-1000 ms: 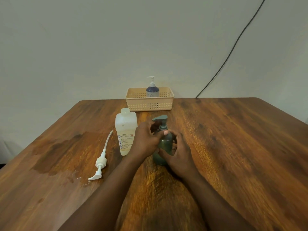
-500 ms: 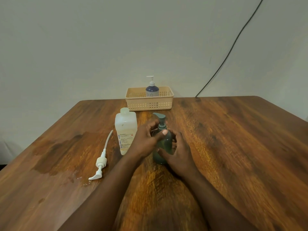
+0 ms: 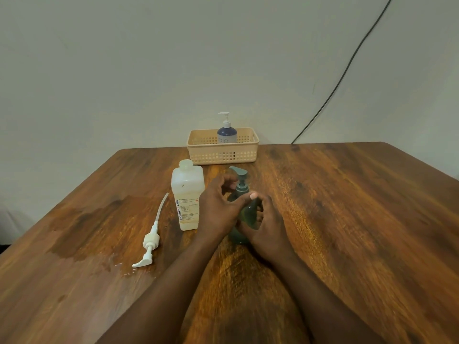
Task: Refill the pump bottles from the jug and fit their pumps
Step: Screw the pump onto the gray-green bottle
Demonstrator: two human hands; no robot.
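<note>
**Both hands working at the neck of the dark green pump bottle**

A dark green translucent plastic pump bottle (image 3: 244,214) is standing upright near the middle of the brown wooden table (image 3: 347,219), its matching green pump head (image 3: 239,171) sitting on top with the spout pointing toward 10 o'clock. The left hand (image 3: 218,207) is curling around the bottle's neck from 9 o'clock, fingers and thumb closing on the pump collar. The right hand (image 3: 268,227) is wrapping the bottle's body from 4 o'clock, fingers closed around it and steadying it on the table.

Just beside the left hand, at 9 o'clock of the bottle, a translucent white rectangular plastic jug (image 3: 188,194) with a printed label is standing upright with its neck uncapped. Farther out at 8 o'clock, a loose white plastic pump (image 3: 149,242) with a long dip tube is lying flat on the wood, with a few droplets and a dark wet patch (image 3: 82,227) close by.

At 12 o'clock, by the table's far edge, a beige perforated plastic basket (image 3: 223,155) is holding a dark blue pump bottle (image 3: 227,134) with a white pump fitted.
</note>
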